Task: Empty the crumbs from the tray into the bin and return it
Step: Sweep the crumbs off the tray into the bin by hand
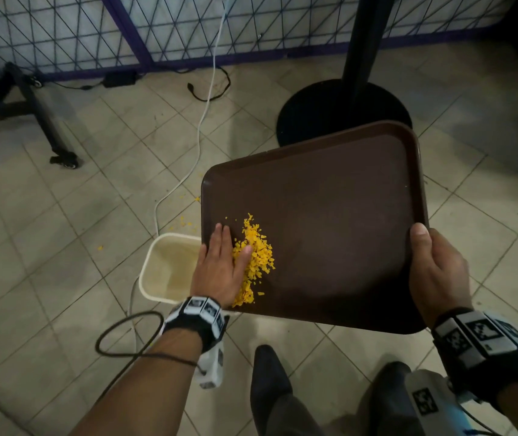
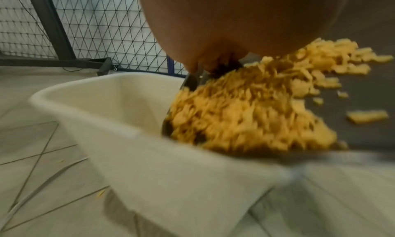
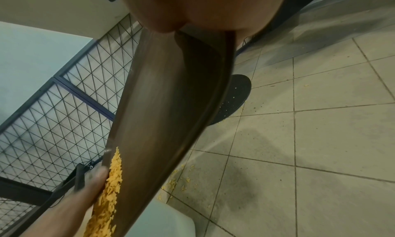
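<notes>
Keep left hand (image 1: 220,272) flat, fingers straight, sweeping crumbs (image 1: 254,259) leftward over tray (image 1: 330,215) edge into bin (image 1: 163,265) beneath; right hand (image 1: 437,272) gripping rim, tilting steadily.

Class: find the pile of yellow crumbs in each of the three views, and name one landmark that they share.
Head: crumbs lower centre, at the tray's near-left part, against the left hand.
Left wrist: crumbs centre-right, at the tray edge over the bin.
Right wrist: crumbs bottom left, on the tilted tray.
Shared landmark: the tray.
</notes>
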The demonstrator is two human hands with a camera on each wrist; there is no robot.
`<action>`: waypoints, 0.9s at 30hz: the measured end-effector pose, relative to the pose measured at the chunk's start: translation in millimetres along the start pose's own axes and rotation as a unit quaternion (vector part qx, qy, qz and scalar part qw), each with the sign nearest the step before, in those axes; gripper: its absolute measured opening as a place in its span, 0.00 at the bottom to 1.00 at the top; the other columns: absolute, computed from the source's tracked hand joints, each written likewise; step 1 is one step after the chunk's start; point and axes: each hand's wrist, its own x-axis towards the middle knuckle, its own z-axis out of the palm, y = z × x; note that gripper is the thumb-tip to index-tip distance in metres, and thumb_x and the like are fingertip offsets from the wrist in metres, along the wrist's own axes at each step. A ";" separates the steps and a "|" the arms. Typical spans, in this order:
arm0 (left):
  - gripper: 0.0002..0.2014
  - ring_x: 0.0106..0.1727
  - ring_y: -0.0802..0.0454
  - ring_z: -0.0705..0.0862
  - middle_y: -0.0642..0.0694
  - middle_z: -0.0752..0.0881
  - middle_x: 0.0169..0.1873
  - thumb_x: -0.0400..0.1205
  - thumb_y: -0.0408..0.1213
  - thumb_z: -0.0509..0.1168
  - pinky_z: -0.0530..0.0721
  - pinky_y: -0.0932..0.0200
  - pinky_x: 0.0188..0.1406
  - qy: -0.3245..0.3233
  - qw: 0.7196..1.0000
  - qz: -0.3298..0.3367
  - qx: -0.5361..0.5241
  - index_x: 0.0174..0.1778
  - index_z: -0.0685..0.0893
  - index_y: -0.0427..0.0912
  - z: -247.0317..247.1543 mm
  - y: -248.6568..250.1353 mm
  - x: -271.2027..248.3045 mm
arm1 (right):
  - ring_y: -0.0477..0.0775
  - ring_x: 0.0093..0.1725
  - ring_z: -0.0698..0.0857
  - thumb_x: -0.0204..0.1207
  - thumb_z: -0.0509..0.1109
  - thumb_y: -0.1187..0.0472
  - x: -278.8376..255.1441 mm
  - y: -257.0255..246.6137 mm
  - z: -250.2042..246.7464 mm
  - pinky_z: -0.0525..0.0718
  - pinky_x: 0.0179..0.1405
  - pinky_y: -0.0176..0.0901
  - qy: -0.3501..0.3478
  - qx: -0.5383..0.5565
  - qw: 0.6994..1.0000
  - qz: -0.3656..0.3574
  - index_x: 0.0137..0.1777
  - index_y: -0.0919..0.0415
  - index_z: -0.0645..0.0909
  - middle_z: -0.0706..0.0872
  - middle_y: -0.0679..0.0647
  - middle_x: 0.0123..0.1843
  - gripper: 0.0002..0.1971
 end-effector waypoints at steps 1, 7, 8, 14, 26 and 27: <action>0.42 0.87 0.53 0.45 0.49 0.41 0.87 0.82 0.71 0.30 0.43 0.48 0.85 -0.007 1.000 0.002 -0.001 0.87 0.43 0.46 5.0 -5.4 -10.8 | 0.42 0.38 0.78 0.88 0.51 0.50 0.4 0.9 0.1 0.70 0.32 0.38 0.001 -0.003 1.000 -0.002 0.50 0.59 0.79 0.80 0.48 0.39 0.18; 0.40 0.87 0.53 0.50 0.49 0.48 0.87 0.84 0.69 0.32 0.47 0.49 0.85 0.018 1.000 0.006 -0.001 0.88 0.50 0.47 -0.6 -13.0 -20.6 | 0.41 0.37 0.77 0.88 0.51 0.51 -1.8 -0.5 -0.7 0.70 0.31 0.37 0.006 -0.006 1.000 -0.011 0.49 0.59 0.78 0.80 0.47 0.38 0.17; 0.40 0.87 0.52 0.50 0.48 0.48 0.87 0.85 0.68 0.33 0.48 0.48 0.85 0.031 1.000 0.004 0.001 0.88 0.50 0.46 -5.6 -9.4 -12.5 | 0.41 0.37 0.77 0.88 0.51 0.51 -2.1 -1.5 -1.1 0.70 0.31 0.37 0.005 -0.006 1.000 -0.011 0.49 0.59 0.78 0.79 0.46 0.38 0.17; 0.44 0.87 0.48 0.48 0.44 0.46 0.87 0.82 0.71 0.29 0.46 0.44 0.86 0.004 0.999 -0.030 0.044 0.88 0.46 0.43 -20.2 -3.3 29.1 | 0.40 0.37 0.77 0.88 0.51 0.51 -1.0 -3.0 -1.4 0.69 0.31 0.36 0.001 -0.001 1.000 -0.001 0.50 0.59 0.78 0.79 0.46 0.38 0.17; 0.40 0.86 0.50 0.54 0.46 0.51 0.87 0.85 0.68 0.35 0.53 0.47 0.85 0.048 0.998 -0.027 -0.035 0.87 0.50 0.45 -18.1 10.3 -5.9 | 0.40 0.38 0.77 0.88 0.51 0.51 -3.4 -2.7 -2.6 0.70 0.31 0.37 -0.007 0.009 1.000 -0.008 0.51 0.57 0.77 0.80 0.45 0.39 0.16; 0.40 0.87 0.50 0.52 0.47 0.48 0.88 0.85 0.68 0.35 0.51 0.47 0.85 0.051 0.998 -0.021 -0.034 0.88 0.49 0.45 -22.8 16.3 4.1 | 0.40 0.38 0.77 0.88 0.51 0.51 -3.3 -3.1 -2.8 0.70 0.31 0.37 -0.006 0.009 1.000 -0.007 0.51 0.58 0.78 0.79 0.45 0.39 0.16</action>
